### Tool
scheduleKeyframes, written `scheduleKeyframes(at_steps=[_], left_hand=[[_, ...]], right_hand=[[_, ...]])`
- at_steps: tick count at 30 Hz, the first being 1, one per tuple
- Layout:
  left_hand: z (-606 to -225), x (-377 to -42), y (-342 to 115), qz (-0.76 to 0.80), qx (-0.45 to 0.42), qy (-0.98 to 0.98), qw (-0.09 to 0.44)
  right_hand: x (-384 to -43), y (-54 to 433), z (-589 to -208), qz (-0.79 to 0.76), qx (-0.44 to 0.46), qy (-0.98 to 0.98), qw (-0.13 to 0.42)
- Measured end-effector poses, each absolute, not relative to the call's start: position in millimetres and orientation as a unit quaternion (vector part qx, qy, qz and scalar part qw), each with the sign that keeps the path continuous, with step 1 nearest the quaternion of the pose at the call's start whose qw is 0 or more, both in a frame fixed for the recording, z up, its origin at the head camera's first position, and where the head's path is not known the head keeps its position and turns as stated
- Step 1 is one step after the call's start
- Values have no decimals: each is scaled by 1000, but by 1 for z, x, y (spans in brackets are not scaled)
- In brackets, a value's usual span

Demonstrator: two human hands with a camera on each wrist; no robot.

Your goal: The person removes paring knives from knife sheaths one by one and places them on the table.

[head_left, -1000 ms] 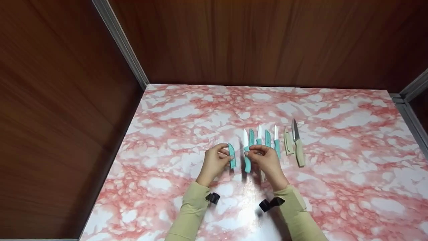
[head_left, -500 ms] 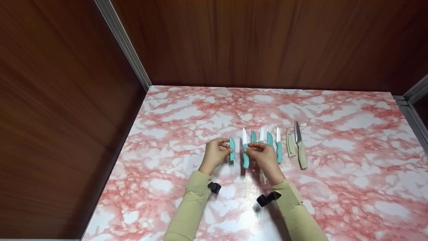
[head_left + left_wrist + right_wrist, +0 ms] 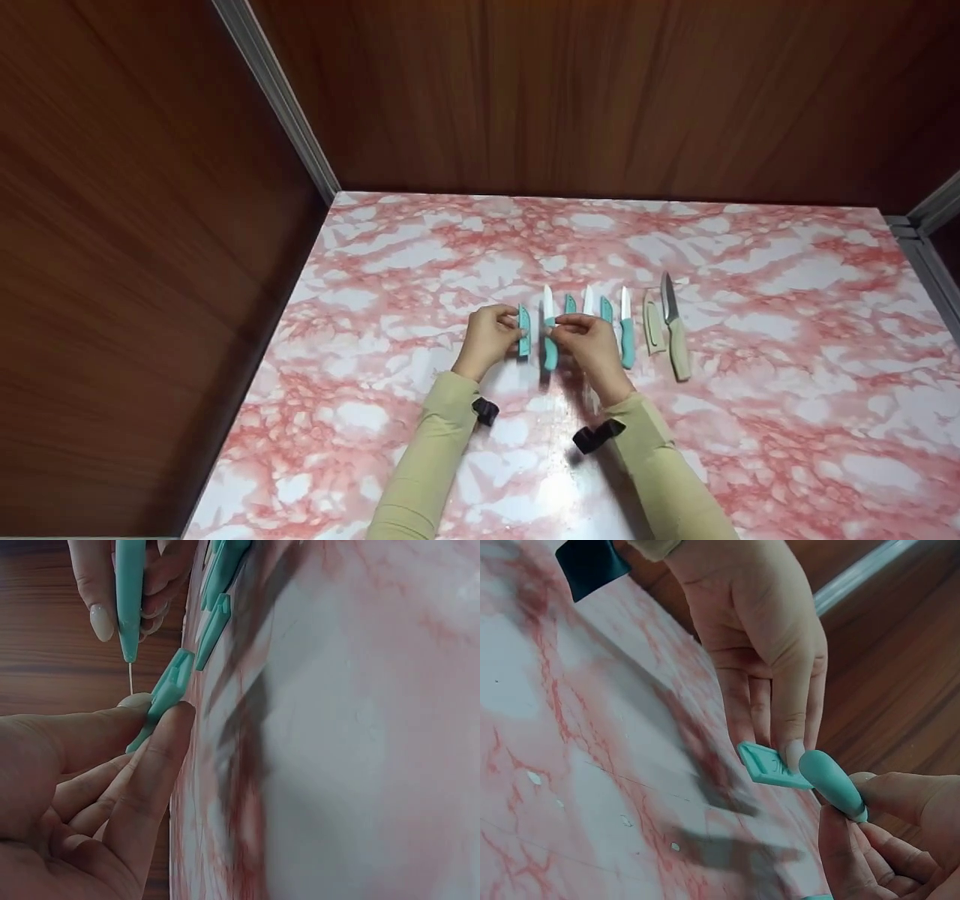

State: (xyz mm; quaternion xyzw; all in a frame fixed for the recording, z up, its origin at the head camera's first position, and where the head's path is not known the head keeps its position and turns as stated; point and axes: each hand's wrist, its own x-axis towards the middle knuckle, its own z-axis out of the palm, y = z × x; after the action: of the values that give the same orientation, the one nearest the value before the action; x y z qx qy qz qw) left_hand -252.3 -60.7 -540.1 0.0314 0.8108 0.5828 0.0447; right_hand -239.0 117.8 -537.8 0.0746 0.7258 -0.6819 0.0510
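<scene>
In the head view my left hand (image 3: 489,339) pinches a teal knife sheath (image 3: 524,331) between thumb and fingers. Beside it my right hand (image 3: 592,346) pinches a small paring knife by its teal handle (image 3: 551,355), its white blade (image 3: 548,300) bare and pointing away from me. Sheath and knife stand apart, roughly parallel, above the table. The left wrist view has the sheath (image 3: 172,681) in my fingertips, with the knife handle (image 3: 130,600) close above. Seen from the right wrist, the handle end (image 3: 831,781) partly overlaps the sheath (image 3: 769,767).
Right of my hands lie two teal sheaths (image 3: 606,309), a white-bladed knife (image 3: 589,298) partly covered by my right hand, and another teal-handled knife (image 3: 627,345). Farther right are a beige sheath (image 3: 653,324) and a beige-handled knife (image 3: 679,349). Brown panels (image 3: 570,97) border the marbled table (image 3: 420,255).
Both hands have moved slightly forward, away from me. The sheath has come a little to the right, narrowing its gap to the knife. The things on the table lie as before.
</scene>
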Motion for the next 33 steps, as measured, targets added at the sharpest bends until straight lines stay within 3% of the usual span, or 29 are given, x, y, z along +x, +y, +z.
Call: scheduleKeyframes(at_steps=[33], left_hand=[[-547,-279,-56,557,23,830,35]], right_hand=[[-268,107,-541,-584,61,809,30]])
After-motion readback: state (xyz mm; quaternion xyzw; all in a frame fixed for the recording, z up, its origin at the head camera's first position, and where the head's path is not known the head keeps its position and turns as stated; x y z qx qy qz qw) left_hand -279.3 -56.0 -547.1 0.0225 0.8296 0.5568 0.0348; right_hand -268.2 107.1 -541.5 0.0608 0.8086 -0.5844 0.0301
